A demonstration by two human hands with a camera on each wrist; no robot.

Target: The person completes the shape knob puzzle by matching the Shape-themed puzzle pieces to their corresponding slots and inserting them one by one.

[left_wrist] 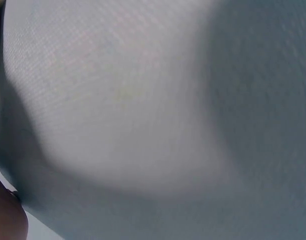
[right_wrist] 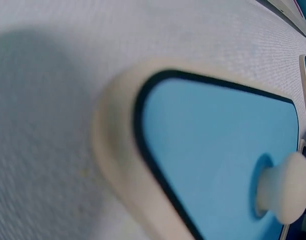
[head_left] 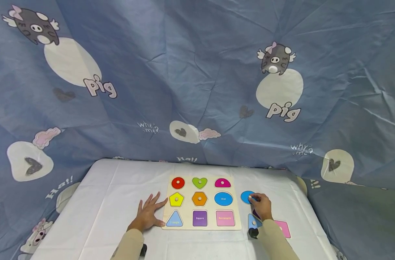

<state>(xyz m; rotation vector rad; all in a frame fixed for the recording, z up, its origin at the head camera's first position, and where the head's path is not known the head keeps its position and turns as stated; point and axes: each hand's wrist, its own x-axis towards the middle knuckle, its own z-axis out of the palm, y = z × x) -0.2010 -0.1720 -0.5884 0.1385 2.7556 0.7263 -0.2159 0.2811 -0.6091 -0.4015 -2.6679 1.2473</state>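
A wooden shape puzzle board (head_left: 188,213) lies on the white-covered table. My left hand (head_left: 146,215) spreads its fingers beside the board, thumb and fingertip touching its left edge. Right of the board, my right hand (head_left: 262,206) pinches the knob of a blue oval puzzle piece (head_left: 246,197). Bare slots on the board are the oval slot (head_left: 223,199), triangle slot (head_left: 174,219), square slot (head_left: 200,218) and rectangle slot (head_left: 225,218). Below the right hand lies a blue triangle piece (right_wrist: 212,135) with a white knob, and a purple piece (head_left: 256,214) is partly hidden.
A pink rectangle piece (head_left: 283,229) lies right of the right forearm. Red circle (head_left: 178,183), green heart (head_left: 199,182), magenta half-circle (head_left: 222,183), yellow pentagon (head_left: 176,199) and orange hexagon (head_left: 199,198) pieces sit in the board. A blue patterned cloth (head_left: 197,83) hangs behind the table.
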